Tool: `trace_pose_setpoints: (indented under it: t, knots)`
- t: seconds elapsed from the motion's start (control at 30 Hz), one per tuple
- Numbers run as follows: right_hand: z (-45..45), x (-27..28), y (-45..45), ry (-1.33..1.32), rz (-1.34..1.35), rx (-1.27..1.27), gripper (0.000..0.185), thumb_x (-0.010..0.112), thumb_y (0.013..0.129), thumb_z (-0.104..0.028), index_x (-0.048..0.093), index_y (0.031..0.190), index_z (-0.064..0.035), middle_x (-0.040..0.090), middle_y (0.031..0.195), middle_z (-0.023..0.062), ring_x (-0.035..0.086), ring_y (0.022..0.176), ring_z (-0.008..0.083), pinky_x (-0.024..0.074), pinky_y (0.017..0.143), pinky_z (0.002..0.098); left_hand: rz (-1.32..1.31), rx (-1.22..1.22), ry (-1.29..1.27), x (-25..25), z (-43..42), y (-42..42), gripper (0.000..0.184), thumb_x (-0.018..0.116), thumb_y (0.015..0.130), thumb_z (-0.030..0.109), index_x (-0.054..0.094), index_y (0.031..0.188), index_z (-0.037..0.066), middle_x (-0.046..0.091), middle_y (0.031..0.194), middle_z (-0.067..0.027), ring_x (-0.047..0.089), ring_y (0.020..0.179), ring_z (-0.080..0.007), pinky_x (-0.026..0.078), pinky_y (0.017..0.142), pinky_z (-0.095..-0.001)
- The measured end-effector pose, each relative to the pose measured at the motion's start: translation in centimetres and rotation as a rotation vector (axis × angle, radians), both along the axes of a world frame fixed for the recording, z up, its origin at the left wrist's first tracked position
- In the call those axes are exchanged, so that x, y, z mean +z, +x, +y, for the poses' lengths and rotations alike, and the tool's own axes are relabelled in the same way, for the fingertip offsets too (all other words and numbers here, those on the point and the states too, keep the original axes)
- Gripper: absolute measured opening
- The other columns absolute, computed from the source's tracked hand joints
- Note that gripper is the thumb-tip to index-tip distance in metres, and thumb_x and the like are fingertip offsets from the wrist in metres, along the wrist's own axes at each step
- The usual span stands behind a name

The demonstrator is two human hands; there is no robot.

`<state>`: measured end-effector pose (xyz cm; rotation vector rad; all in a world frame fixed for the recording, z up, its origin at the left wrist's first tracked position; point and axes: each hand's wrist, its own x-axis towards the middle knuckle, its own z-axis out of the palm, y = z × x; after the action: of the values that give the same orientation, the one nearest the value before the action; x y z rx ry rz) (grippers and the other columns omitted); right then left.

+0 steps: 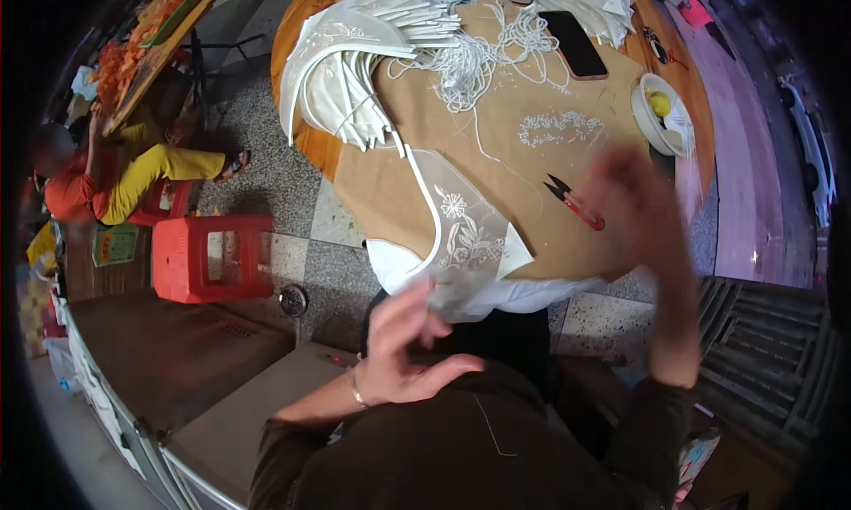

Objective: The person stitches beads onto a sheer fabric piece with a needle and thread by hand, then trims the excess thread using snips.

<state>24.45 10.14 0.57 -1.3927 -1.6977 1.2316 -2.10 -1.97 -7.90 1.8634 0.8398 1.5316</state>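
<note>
My left hand is at the near table edge, thumb stretched out from its curled fingers, with nothing seen gripped. Its fingertips are close by the lower end of a sheer white fabric piece with embroidered flowers and a white corded edge; whether they touch it I cannot tell. My right hand is smeared by motion over the right of the table, so its fingers do not show clearly. Beside it lie red-handled thread snips, blades apart. A patch of small white beads is spread farther back on the brown cloth.
A stack of white-edged fabric pieces and tangled white cord lie at the back left. A black phone and a white bowl stand at the right. Left, a red stool and a seated person are on the floor.
</note>
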Motion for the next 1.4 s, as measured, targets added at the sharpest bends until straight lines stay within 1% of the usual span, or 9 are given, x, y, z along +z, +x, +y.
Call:
trace_pose_setpoints:
  t: [0.1,0.17,0.2,0.43,0.6,0.77,0.8,1.23,1.4]
  knots:
    - [-7.3,-1.2,-3.5,-0.134,0.336,0.184,0.009,0.056,0.091,-0.006,0.055,0.097,-0.0011,0.063,0.084,0.0070,0.060,0.070,0.0112,0.0495,0.066,0.0236,-0.215,-0.314,-0.242,1.3,2.1,3.9,0.095,0.088,0.064,0.017,0.032,0.140,0.007,0.054,0.116,-0.0145,0.057,0.079,-0.0152,0.046,0.062,-0.0262]
    - [-9.1,-2.4,-3.5,-0.069,0.486,0.129,0.006,0.053,0.092,-0.004,0.053,0.097,-0.0003,0.063,0.081,0.0085,0.059,0.065,0.0118,0.0489,0.061,0.0227,-0.081,-0.373,-0.406,0.7,1.9,4.7,0.067,0.081,0.071,0.011,0.048,0.129,0.005,0.059,0.107,-0.0116,0.057,0.077,-0.0158,0.047,0.065,-0.0272]
    - [-9.7,-3.2,-2.8,-0.063,0.571,0.044,0.005,0.052,0.092,-0.003,0.052,0.096,-0.0001,0.062,0.079,0.0091,0.058,0.064,0.0119,0.0485,0.060,0.0225,-0.085,-0.358,-0.452,0.4,1.5,4.6,0.033,0.074,0.078,0.007,0.062,0.108,0.002,0.063,0.091,-0.0079,0.059,0.075,-0.0158,0.048,0.068,-0.0271]
    - [-10.5,-6.9,-2.9,-0.119,0.904,-0.172,0.005,0.048,0.096,-0.004,0.047,0.099,-0.0014,0.058,0.073,0.0088,0.054,0.061,0.0121,0.0463,0.057,0.0247,-0.068,-0.527,-0.732,-0.2,0.3,4.3,0.005,0.064,0.088,0.006,0.063,0.089,0.001,0.062,0.085,-0.0042,0.056,0.074,-0.0112,0.045,0.068,-0.0247]
    - [-10.3,-8.0,-3.6,-0.147,0.876,-0.156,0.007,0.050,0.096,-0.007,0.049,0.100,-0.0009,0.058,0.075,0.0074,0.054,0.063,0.0111,0.0467,0.059,0.0237,-0.459,-0.456,-0.790,-0.2,1.1,5.8,0.021,0.057,0.093,0.007,0.050,0.112,0.003,0.054,0.106,-0.0058,0.051,0.089,-0.0091,0.042,0.078,-0.0246]
    - [-9.1,-8.2,-2.7,-0.055,0.925,-0.281,0.010,0.050,0.097,-0.010,0.051,0.100,-0.0008,0.059,0.076,0.0063,0.054,0.063,0.0101,0.0451,0.060,0.0239,-0.227,-0.510,-1.058,-3.1,1.4,5.3,0.017,0.053,0.094,0.006,0.056,0.110,0.001,0.064,0.096,-0.0071,0.056,0.075,-0.0089,0.045,0.067,-0.0216]
    - [-8.9,-8.2,-2.2,-0.027,0.946,-0.332,0.010,0.050,0.097,-0.010,0.051,0.101,-0.0014,0.058,0.076,0.0058,0.053,0.064,0.0102,0.0441,0.060,0.0240,-0.230,-0.437,-1.059,-2.6,1.2,5.4,0.017,0.055,0.095,0.011,0.061,0.106,0.000,0.065,0.080,-0.0050,0.058,0.071,-0.0087,0.047,0.063,-0.0212]
    - [-9.7,-8.4,-0.1,0.040,1.013,-0.452,0.010,0.048,0.097,-0.010,0.053,0.103,-0.0036,0.054,0.076,0.0042,0.050,0.066,0.0108,0.0414,0.060,0.0239,-0.361,-0.161,-1.147,-3.3,0.9,3.0,0.018,0.061,0.091,0.015,0.068,0.098,0.000,0.070,0.086,-0.0110,0.058,0.060,-0.0080,0.042,0.051,-0.0182]
    - [-9.8,-9.3,-0.6,0.111,0.908,-0.473,0.009,0.050,0.096,-0.008,0.054,0.102,-0.0027,0.059,0.084,0.0064,0.055,0.079,0.0130,0.0441,0.075,0.0258,-0.414,-0.116,-1.134,-3.5,0.9,2.7,0.015,0.061,0.091,0.015,0.067,0.095,0.001,0.070,0.084,-0.0091,0.058,0.064,-0.0067,0.041,0.052,-0.0175]
